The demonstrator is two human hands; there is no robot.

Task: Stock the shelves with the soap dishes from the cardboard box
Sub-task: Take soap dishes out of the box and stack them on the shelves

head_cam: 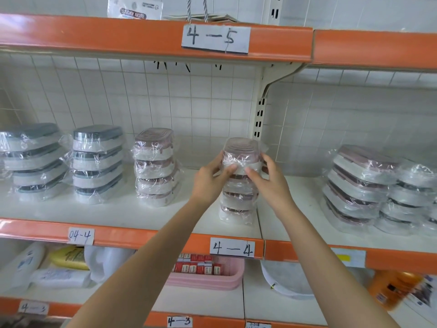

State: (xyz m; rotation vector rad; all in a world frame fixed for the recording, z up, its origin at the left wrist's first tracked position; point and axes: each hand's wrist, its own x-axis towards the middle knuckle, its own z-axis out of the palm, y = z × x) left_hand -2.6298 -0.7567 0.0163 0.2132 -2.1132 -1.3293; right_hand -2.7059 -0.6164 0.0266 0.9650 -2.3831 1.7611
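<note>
A pink-lidded soap dish in clear wrap sits on top of a stack of like dishes on the white shelf marked 4-4. My left hand grips its left side and my right hand grips its right side, thumbs across the front. Another pink stack stands to the left. Two grey-lidded stacks stand further left. The cardboard box is out of view.
Leaning stacks of wrapped dishes fill the right bay. An upright bracket divides the bays. Orange shelf edge marked 4-5 runs overhead. Below, a pink basket of small boxes and bottles.
</note>
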